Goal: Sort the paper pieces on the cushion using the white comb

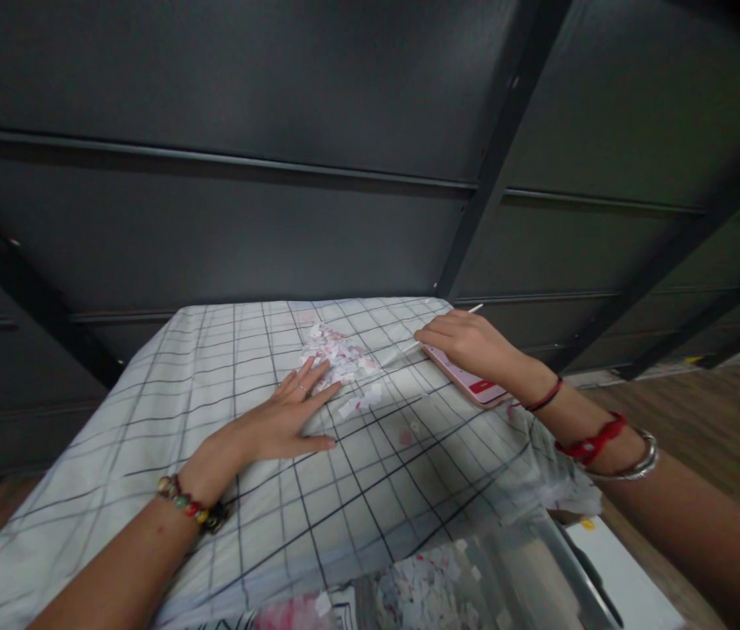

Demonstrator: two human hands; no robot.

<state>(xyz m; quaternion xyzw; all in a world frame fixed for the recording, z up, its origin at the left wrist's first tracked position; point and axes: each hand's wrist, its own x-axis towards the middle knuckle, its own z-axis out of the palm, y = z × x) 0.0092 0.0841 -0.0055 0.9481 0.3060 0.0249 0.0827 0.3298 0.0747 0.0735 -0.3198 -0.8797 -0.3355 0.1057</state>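
My left hand (301, 407) lies with fingers spread at the near left side of a loose heap of small white and pinkish paper scraps (337, 350), its fingertips touching them. A few larger white scraps (360, 401) lie just right of its fingers. My right hand (468, 339) is closed around a thin white stick (402, 352); one end points down toward the heap, the other sticks up behind the knuckles. The stick's exact kind cannot be made out. Partly under my right hand and wrist is a phone (465, 378) with a pink edge and a lit screen.
A white checked cloth (252, 507) covers the table. At the near edge stands a clear plastic bin (541, 560) with many paper scraps inside (422, 591) and a pink bundle (295, 612) beside them. A dark panelled wall (278, 236) rises behind the table.
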